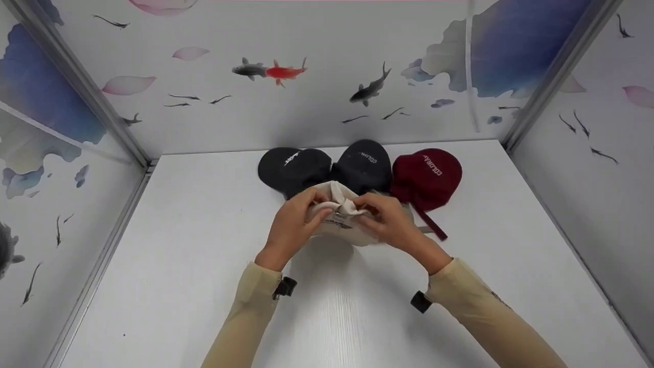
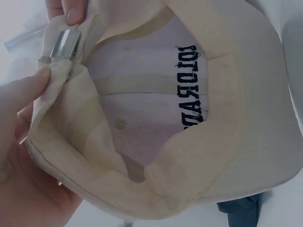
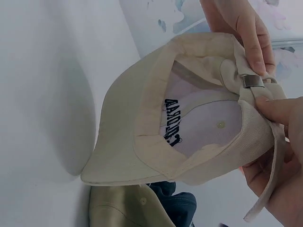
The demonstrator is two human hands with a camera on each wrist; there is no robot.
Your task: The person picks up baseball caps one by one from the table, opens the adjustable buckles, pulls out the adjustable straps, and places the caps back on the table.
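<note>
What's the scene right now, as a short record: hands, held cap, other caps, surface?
Left hand: grips the cream cap beside its metal buckle
Right hand: holds the same cap on the buckle's other side
Cap interior: visible, dark lettering
Behind, left to right: black cap, charcoal cap, dark red cap
Partly hidden: khaki cap
Surface: white table

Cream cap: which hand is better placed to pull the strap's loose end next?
Probably the right hand: the strap's loose end hangs across it, and its thumb presses beside the metal buckle. The left hand grips the cap beyond the buckle, away from that end.
</note>
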